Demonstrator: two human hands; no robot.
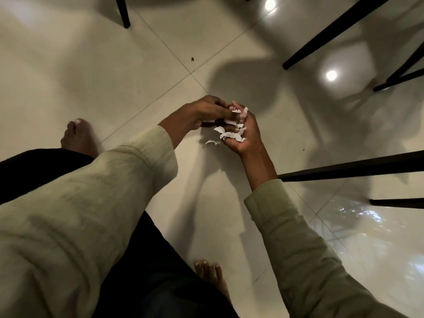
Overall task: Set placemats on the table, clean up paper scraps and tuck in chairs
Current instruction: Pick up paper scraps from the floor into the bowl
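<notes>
I look straight down at a pale tiled floor. My right hand (243,131) is palm up and cupped, holding several white paper scraps (231,134). My left hand (206,112) reaches across to it, fingers pinched over the scraps at the right palm. One loose scrap (211,142) shows just left of and below the right hand; I cannot tell whether it lies on the floor or is falling. Both arms wear pale green sleeves.
Black chair legs (330,33) slant across the top right, with more black legs (358,168) at the right edge and one (123,12) at top left. My bare feet (78,136) stand on the tiled floor (114,65). A small dark speck (191,59) lies on a tile.
</notes>
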